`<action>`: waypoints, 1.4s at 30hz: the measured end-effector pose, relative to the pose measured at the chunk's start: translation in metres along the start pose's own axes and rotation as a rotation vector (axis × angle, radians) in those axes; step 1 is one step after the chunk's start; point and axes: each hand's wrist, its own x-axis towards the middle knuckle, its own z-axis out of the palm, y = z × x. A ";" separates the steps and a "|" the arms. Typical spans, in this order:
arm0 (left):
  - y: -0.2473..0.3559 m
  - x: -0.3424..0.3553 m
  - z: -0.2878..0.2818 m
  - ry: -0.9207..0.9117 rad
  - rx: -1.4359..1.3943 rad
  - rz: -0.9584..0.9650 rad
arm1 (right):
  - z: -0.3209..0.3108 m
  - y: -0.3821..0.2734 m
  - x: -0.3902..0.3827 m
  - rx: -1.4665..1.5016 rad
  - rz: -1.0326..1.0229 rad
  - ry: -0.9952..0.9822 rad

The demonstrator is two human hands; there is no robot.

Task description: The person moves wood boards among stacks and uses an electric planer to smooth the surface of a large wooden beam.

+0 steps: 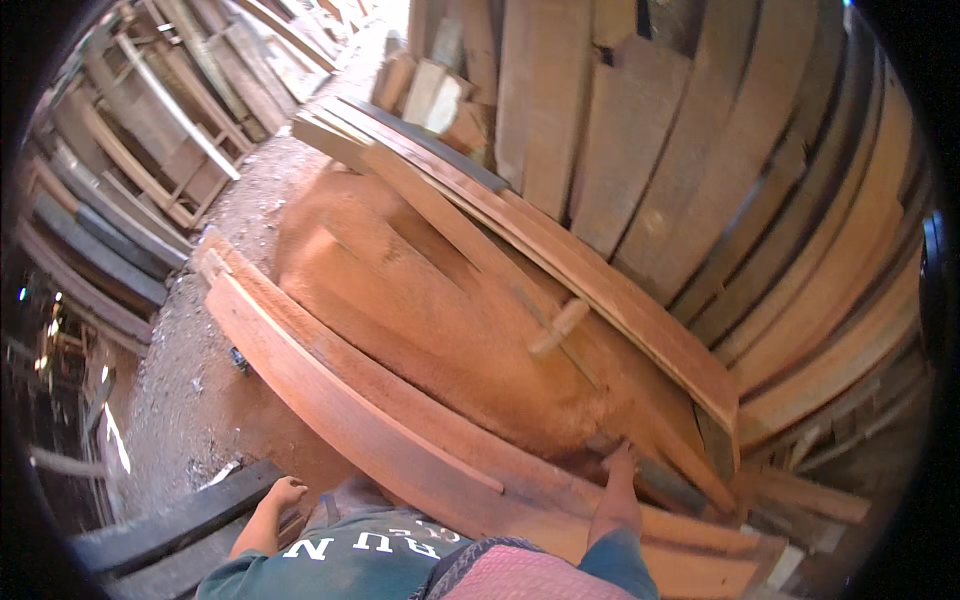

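Right, the reddish plank [370,420] is a long, thick board with a fresh-sawn orange-red face; it looks bowed, though straight edges curve in this view; it runs from upper left near the ground down to lower right, just in front of the person, leaning along the edge of a sawdust heap [420,300]; a thin pale strip lies along its top edge.

The right hand [618,462] reaches forward to the far end of the heap, fingertips down among the board ends there; whether the fingers are spread or closed on anything, cannot tell, they are partly buried in the wood. The left hand [282,493] hangs low by the person's side above a dark plank [170,525] on the ground; fingers look loosely curled together, holding nothing.

Across the heap lies a stack of thin boards [560,260], with a short pale stick [558,328] resting beside it; upright planks [700,150] lean behind at right; wooden frames [150,140] are stacked at upper left; gravel ground [190,400] at left.
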 end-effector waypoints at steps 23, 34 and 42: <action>0.276 -0.056 -0.094 -0.252 0.017 0.943 | -0.201 -0.262 -0.314 0.185 -0.788 0.809; 0.304 0.012 -0.134 -0.117 -0.608 1.394 | -0.129 -0.530 -0.611 0.103 -1.356 0.797; 0.276 0.044 -0.170 0.114 -0.910 1.211 | -0.073 -0.587 -0.644 0.092 -1.425 0.583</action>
